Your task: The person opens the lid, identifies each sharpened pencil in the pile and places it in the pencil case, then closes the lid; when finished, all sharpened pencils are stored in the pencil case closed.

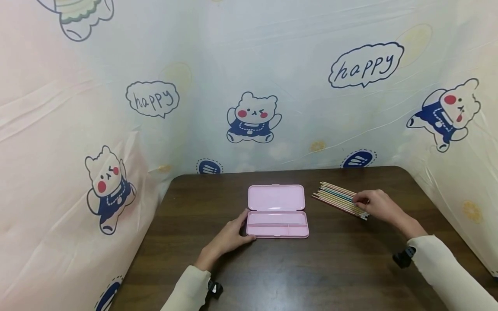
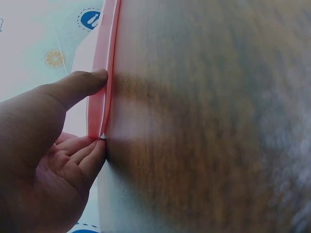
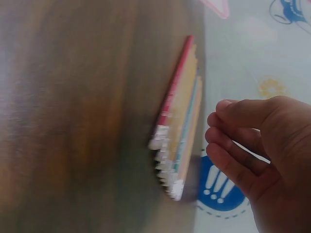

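A pink pencil case (image 1: 276,198) lies with its lid folded back, its divided tray towards the person. My left hand (image 1: 232,233) holds the tray's left end. In the left wrist view the thumb (image 2: 92,82) presses the case's front side (image 2: 99,114), while the other fingers sit round the corner. To the right, several pencils (image 1: 334,198) lie side by side in a slanted row, white ends nearest me. Over them hovers my right hand (image 1: 377,206); in the right wrist view its loosely bent fingers (image 3: 226,158) hold nothing and stand apart from the pencils (image 3: 177,116).
The brown wooden table (image 1: 311,272) carries the case and the pencils. Behind it and at both sides hangs a pale curtain (image 1: 299,56) printed with bears and the word "happy". Its folds come close to the table's left and right edges.
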`<action>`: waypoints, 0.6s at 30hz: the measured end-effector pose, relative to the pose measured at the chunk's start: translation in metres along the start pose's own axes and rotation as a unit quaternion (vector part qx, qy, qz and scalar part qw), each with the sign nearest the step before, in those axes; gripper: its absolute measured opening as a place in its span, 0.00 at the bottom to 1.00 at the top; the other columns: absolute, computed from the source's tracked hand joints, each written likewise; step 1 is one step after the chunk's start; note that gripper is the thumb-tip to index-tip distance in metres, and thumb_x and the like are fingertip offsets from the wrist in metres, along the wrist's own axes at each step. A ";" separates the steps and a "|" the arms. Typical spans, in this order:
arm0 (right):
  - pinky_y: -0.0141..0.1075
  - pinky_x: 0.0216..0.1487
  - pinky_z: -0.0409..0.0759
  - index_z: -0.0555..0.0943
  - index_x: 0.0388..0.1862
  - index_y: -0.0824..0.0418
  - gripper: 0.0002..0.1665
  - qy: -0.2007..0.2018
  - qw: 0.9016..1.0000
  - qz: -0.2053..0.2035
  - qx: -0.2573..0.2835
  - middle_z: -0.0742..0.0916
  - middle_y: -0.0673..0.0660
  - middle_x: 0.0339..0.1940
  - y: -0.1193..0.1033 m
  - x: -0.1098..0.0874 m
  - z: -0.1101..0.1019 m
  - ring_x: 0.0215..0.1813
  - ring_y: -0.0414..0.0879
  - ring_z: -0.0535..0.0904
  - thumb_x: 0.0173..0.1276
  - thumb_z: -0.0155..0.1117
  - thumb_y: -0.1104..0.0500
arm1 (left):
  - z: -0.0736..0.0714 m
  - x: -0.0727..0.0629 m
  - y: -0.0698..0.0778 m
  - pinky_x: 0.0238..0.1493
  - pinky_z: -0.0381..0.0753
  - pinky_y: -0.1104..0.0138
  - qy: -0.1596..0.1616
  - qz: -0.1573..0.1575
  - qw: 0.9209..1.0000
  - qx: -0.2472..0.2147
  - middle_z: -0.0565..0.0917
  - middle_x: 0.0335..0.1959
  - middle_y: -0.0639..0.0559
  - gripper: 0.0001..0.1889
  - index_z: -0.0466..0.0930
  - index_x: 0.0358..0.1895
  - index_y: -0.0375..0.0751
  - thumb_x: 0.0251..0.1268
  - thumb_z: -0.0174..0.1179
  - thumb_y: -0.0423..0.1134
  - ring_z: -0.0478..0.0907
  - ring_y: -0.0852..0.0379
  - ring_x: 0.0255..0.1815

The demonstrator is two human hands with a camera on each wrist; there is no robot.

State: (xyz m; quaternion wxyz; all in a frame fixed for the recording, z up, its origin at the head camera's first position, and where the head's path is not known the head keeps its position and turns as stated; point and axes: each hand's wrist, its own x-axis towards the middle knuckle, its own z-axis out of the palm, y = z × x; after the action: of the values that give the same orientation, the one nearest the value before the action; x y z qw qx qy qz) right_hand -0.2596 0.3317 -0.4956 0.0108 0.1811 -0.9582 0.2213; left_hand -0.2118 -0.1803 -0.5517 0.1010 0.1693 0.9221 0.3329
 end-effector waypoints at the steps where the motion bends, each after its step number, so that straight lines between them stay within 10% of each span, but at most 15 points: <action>1: 0.40 0.37 0.85 0.91 0.42 0.61 0.06 -0.004 1.000 0.000 0.001 0.92 0.55 0.38 0.002 0.000 0.003 0.36 0.43 0.82 0.70 0.72 0.68 | 0.000 0.000 0.000 0.80 0.69 0.46 0.001 0.001 1.000 0.000 0.59 0.87 0.43 0.53 0.48 0.88 0.46 0.69 0.72 0.56 0.64 0.43 0.85; 18: 0.48 0.42 0.83 0.90 0.38 0.58 0.05 -0.011 1.000 -0.004 -0.027 0.89 0.55 0.36 0.007 -0.002 0.028 0.37 0.48 0.79 0.66 0.73 0.68 | 0.000 0.000 0.001 0.81 0.68 0.45 0.000 -0.005 1.000 0.001 0.59 0.87 0.42 0.53 0.49 0.88 0.46 0.69 0.72 0.55 0.64 0.42 0.85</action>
State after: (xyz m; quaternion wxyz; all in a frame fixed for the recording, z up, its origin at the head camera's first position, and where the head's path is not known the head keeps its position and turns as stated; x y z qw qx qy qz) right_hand -0.2583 0.3261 -0.5238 0.0063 0.1868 -0.9632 0.1932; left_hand -0.2115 -0.1793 -0.5512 0.1027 0.1644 0.9235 0.3310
